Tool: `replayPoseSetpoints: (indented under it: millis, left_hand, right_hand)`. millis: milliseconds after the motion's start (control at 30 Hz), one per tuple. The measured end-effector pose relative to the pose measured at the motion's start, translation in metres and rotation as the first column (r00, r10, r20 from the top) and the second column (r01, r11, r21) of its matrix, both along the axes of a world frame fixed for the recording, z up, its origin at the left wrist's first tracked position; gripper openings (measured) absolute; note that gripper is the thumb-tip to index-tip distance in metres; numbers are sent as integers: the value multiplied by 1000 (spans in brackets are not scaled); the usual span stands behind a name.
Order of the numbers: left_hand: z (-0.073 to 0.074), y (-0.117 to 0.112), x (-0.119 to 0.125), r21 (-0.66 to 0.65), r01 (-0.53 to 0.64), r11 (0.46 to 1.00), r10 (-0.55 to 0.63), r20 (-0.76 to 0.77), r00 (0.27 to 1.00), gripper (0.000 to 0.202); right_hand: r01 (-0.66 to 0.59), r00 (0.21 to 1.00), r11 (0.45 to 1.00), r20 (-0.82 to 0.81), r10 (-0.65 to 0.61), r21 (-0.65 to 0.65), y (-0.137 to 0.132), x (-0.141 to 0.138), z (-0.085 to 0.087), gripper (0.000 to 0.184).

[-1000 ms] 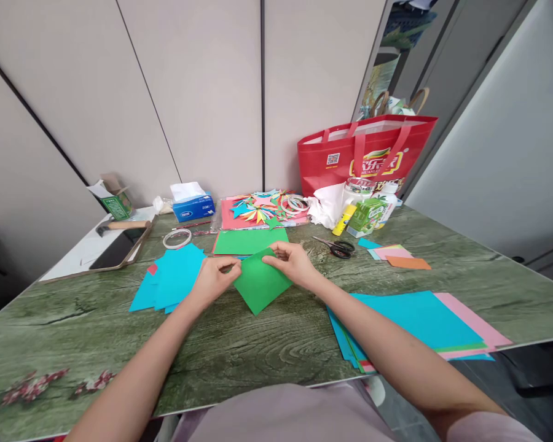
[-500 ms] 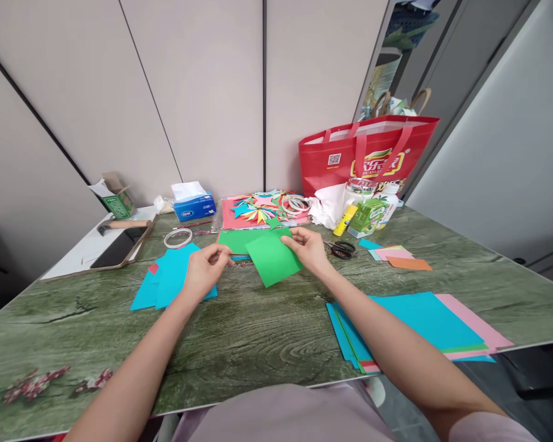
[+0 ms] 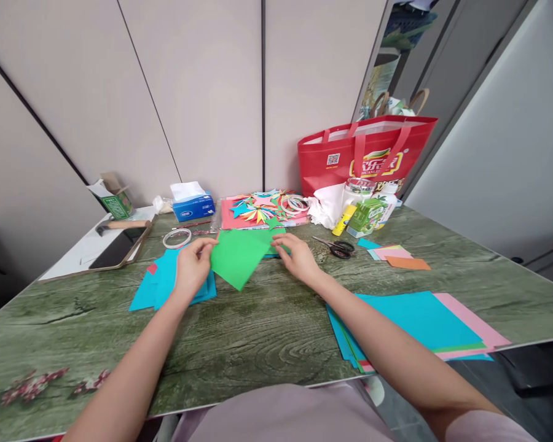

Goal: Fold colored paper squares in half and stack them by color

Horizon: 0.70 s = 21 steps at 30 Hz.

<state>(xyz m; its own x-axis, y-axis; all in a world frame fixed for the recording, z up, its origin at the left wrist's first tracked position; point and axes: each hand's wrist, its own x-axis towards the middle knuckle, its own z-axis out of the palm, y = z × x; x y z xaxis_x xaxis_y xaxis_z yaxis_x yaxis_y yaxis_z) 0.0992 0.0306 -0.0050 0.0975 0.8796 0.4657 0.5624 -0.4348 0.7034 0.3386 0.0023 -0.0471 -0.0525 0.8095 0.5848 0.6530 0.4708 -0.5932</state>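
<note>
A green paper square [image 3: 238, 261] is held tilted just above the green wood-grain table [image 3: 258, 344], one corner pointing toward me. My left hand [image 3: 191, 267] pinches its left corner, over a spread of blue sheets [image 3: 166, 282]. My right hand [image 3: 298, 258] grips its right corner with the fingertips, close to another green sheet [image 3: 276, 234] lying flat behind it.
A stack of blue, green and pink sheets [image 3: 419, 319] overhangs the near right edge. Scissors [image 3: 340, 247], small paper scraps [image 3: 400, 258], a tape ring [image 3: 177, 238], cut paper stars [image 3: 262, 209], a tissue box [image 3: 193, 205], bottles [image 3: 368, 212] and a red bag [image 3: 364, 153] line the back.
The green square moved away from me and then leftward. My left hand let go of it for a moment and now holds its left corner again.
</note>
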Motion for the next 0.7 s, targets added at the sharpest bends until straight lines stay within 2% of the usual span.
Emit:
replayPoseSetpoints:
  millis: [67,100,200,267,333,433,467,533,633,700]
  left_hand:
    - [6,5,-10,-7,-165,986,162,-160,974,28]
    - [9,7,-15,-27,-261,965,245,-264,933,29]
    - [17,7,-28,-46,-469,882,372,-542,754,29]
    - [17,7,-36,0,-533,846,402,-656,638,29]
    - [15,6,-42,109,-561,821,462,-705,539,28]
    - [11,6,-45,307,-535,788,573,-684,452,29]
    - [11,5,-44,336,-507,793,577,-681,451,29]
    - [11,4,-39,310,-435,846,512,-700,497,32]
    - [10,3,-26,188,-269,944,322,-689,649,36]
    - [6,4,-18,115,-153,981,192,-614,766,36]
  right_hand:
    - [63,979,998,194,-65,17,2,6,-4,25]
    - [85,959,996,270,-81,-4,3,7,-7,27]
    - [129,906,987,417,-79,-92,4,7,-12,30]
    - [142,885,981,461,-67,-130,4,6,-13,30]
    - [141,877,979,477,-56,-145,4,6,-13,32]
    - [124,880,981,474,-39,-151,7,8,-15,30]
    - [124,883,981,468,-40,-150,9,9,-16,27]
    - [128,890,981,454,-49,-146,11,10,-18,23]
    - [129,900,983,433,-60,-131,14,12,-20,20]
    - [135,902,984,425,-72,-119,14,12,-19,19]
